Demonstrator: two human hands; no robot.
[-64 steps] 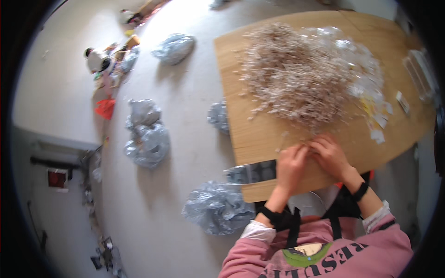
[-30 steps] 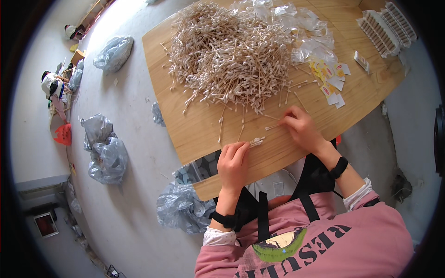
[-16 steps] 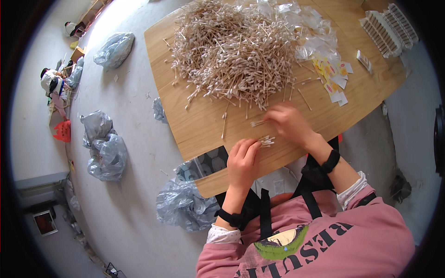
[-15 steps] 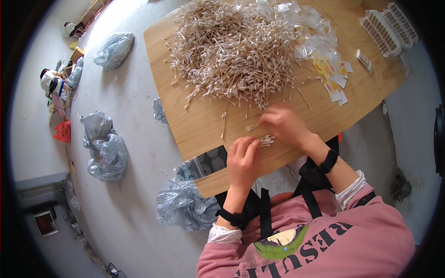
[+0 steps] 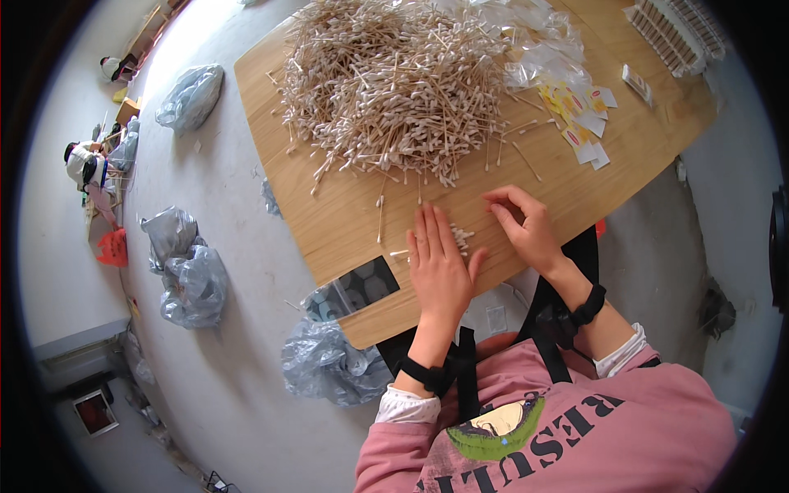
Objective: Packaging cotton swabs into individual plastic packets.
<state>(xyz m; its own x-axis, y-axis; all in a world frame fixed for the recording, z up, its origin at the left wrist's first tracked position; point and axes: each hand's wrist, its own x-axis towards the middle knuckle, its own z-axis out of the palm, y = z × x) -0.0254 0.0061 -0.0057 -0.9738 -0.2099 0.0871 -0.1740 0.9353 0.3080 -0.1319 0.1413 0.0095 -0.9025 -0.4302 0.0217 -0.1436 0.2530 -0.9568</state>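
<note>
My left hand [image 5: 441,267] lies flat, fingers stretched out and thumb spread, over a small bunch of cotton swabs [image 5: 463,237] on the wooden table [image 5: 329,234]. White tips show at both sides of the hand; the middle of the bunch is hidden under it. To its right, my right hand [image 5: 524,228] hovers above the table with its fingers bent. A small gap shows between its thumb and forefinger, and I see nothing held there. Beyond both hands rises a big heap of loose cotton swabs [image 5: 403,90]. A single swab [image 5: 380,218] lies left of my left hand.
Yellow-and-white cards [image 5: 582,123] and clear plastic bags [image 5: 546,57] lie right of the heap. Packed swab bundles [image 5: 670,37] stand far right, near a small white packet [image 5: 637,85]. The near-left table edge has a dark cutout [image 5: 370,283]. Filled plastic bags [image 5: 193,283] sit on the floor.
My left hand has opened from a grip on the swabs and now lies flat over them. My right hand has moved right, away from the bunch, and no swab shows in it now.
</note>
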